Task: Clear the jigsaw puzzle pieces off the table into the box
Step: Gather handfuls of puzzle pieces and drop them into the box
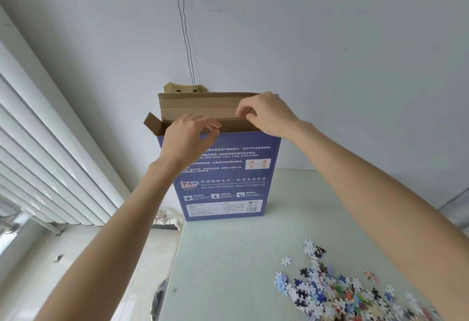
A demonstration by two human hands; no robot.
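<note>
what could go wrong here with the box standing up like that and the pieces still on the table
1. The box stands upright on its narrow end near the table edge; with the left hand and right hand both working at its open top flap, it might tip or slide off.
2. The puzzle pieces lie loose, some apart from the pile, so a forearm could brush some off.

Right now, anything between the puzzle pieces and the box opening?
No object lies on the table between the puzzle pieces and the box. But the box stands upright, its opening up top, where the left hand and right hand work the top flap.
</note>
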